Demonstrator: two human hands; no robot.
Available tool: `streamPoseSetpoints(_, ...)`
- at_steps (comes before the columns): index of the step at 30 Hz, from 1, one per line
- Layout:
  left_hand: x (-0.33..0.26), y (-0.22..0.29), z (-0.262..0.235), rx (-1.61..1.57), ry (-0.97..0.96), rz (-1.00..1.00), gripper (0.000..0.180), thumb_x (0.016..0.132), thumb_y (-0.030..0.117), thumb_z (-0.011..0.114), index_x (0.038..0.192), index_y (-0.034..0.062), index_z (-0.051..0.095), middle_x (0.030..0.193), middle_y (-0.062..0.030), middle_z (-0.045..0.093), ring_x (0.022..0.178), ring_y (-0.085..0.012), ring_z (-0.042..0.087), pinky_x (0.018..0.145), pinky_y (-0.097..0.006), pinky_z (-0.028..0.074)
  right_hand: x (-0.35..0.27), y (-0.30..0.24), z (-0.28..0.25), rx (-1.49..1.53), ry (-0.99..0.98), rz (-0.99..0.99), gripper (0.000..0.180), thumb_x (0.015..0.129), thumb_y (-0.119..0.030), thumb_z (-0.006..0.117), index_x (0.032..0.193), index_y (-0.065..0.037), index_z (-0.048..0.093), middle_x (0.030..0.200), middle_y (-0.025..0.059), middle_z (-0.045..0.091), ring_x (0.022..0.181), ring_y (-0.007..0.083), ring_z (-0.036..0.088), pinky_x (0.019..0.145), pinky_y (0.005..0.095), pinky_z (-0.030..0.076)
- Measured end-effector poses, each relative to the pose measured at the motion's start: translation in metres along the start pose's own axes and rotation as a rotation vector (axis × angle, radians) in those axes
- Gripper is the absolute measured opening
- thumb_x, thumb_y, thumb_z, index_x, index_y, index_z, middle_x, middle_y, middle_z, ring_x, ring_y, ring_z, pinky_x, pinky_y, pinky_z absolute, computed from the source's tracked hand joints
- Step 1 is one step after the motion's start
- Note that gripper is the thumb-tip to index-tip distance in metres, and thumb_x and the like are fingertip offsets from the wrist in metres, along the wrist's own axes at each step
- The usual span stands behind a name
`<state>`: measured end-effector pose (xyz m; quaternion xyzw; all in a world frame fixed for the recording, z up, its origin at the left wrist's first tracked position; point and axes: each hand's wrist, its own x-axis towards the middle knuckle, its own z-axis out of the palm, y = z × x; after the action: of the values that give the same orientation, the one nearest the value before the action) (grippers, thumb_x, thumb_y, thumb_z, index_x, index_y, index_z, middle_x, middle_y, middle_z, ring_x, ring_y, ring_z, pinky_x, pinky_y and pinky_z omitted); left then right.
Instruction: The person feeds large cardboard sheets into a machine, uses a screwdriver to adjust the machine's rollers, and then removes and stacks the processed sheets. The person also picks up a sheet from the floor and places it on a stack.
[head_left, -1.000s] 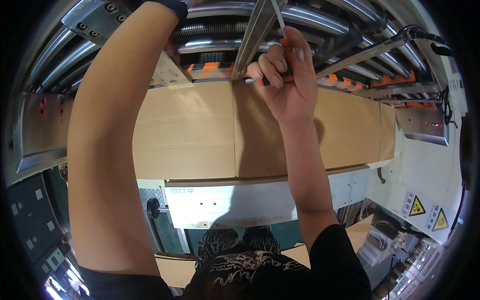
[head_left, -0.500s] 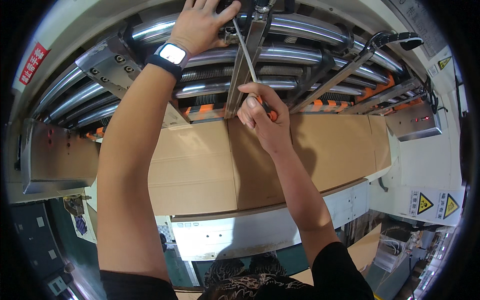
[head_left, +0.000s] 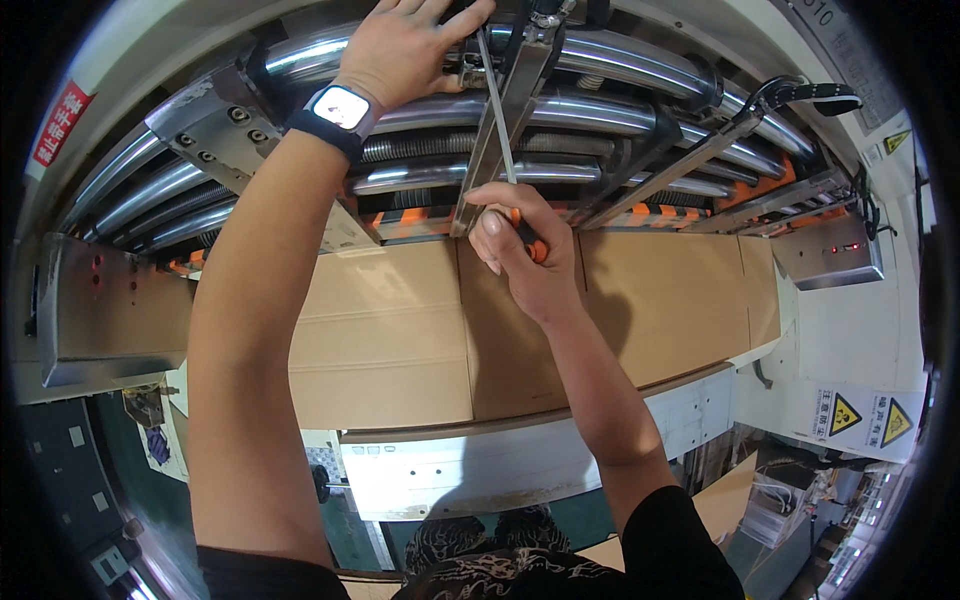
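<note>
A screwdriver point(head_left: 498, 112) with a long metal shaft and an orange-and-black handle is gripped in my right hand point(head_left: 530, 245), just above the cardboard. Its shaft runs up beside a metal bar point(head_left: 510, 115) that crosses the rollers, and its tip ends close to my left hand point(head_left: 402, 52). That left hand lies over the top roller and a small metal fitting point(head_left: 470, 72), thumb and fingers spread; the fingertips are partly cut off by the upper edge. A watch point(head_left: 340, 108) is on my left wrist. What the screwdriver tip touches cannot be made out.
Shiny steel rollers point(head_left: 590, 108) span the machine behind flat brown cardboard point(head_left: 670, 300). A second slanted bar point(head_left: 670, 170) stands to the right. Metal boxes with red lights flank the cardboard, left point(head_left: 110, 310) and right point(head_left: 830, 250). A white machine ledge point(head_left: 520, 460) runs along the near side.
My right hand and the screwdriver have come slightly down toward me, and the shaft stands a little steeper. My left hand stays at the fitting. The whole view has shifted a little.
</note>
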<state>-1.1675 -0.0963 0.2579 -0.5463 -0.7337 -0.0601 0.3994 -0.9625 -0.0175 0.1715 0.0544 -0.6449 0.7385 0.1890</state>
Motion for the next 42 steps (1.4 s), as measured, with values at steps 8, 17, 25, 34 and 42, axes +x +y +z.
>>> streamPoseSetpoints(8, -0.004, 0.001, 0.002, -0.094, -0.028, -0.032, 0.072, 0.056, 0.03, 0.073, 0.119, 0.0083, 0.047, 0.096, -0.0147, 0.052, 0.093, -0.0302, 0.051, 0.078, -0.037, 0.046, -0.003, -0.001, 0.0, 0.105, 0.0, 0.047, 0.017, 0.089, -0.011, 0.053, 0.105, -0.005, 0.057, 0.071, -0.0025, 0.048, 0.057, 0.0016, 0.039, 0.053, 0.0162, 0.033)
streamPoseSetpoints(17, -0.006, -0.004, -0.003, -0.091, -0.079, -0.011, 0.076, 0.055, 0.03, 0.075, 0.12, 0.0062, 0.044, 0.1, -0.0147, 0.052, 0.095, -0.0305, 0.051, 0.078, -0.037, 0.047, 0.003, -0.006, 0.002, 0.032, -0.015, -0.002, 0.017, 0.089, -0.005, 0.05, 0.104, -0.003, 0.058, 0.076, -0.0019, 0.052, 0.062, 0.002, 0.044, 0.056, 0.0167, 0.042)
streamPoseSetpoints(25, -0.005, -0.004, 0.005, -0.065, 0.02, 0.053, 0.073, 0.055, 0.03, 0.074, 0.117, 0.0047, 0.046, 0.097, -0.0123, 0.052, 0.091, -0.0299, 0.051, 0.076, -0.037, 0.047, 0.004, -0.003, -0.003, 0.239, -0.084, -0.018, 0.023, 0.09, -0.007, 0.047, 0.113, -0.009, 0.054, 0.077, 0.0007, 0.05, 0.061, 0.0051, 0.043, 0.057, 0.0235, 0.045)
streamPoseSetpoints(34, -0.008, 0.002, 0.008, -0.017, 0.007, 0.035, 0.073, 0.057, 0.03, 0.074, 0.118, 0.0028, 0.045, 0.091, -0.0109, 0.053, 0.087, -0.0268, 0.053, 0.074, -0.035, 0.047, -0.004, -0.009, 0.009, 0.556, 0.162, 0.159, 0.04, 0.097, -0.035, 0.031, 0.13, -0.013, 0.039, 0.085, 0.0059, 0.05, 0.075, 0.0158, 0.048, 0.077, 0.0338, 0.043)
streamPoseSetpoints(42, -0.008, 0.003, 0.01, 0.018, -0.009, -0.005, 0.082, 0.053, 0.034, 0.077, 0.12, 0.0032, 0.041, 0.106, -0.0148, 0.05, 0.096, -0.031, 0.052, 0.079, -0.036, 0.046, -0.006, -0.033, 0.005, -0.177, 0.058, 0.296, 0.046, 0.092, -0.046, 0.04, 0.109, -0.006, 0.053, 0.055, 0.0021, 0.047, 0.042, 0.0107, 0.042, 0.04, 0.0224, 0.032)
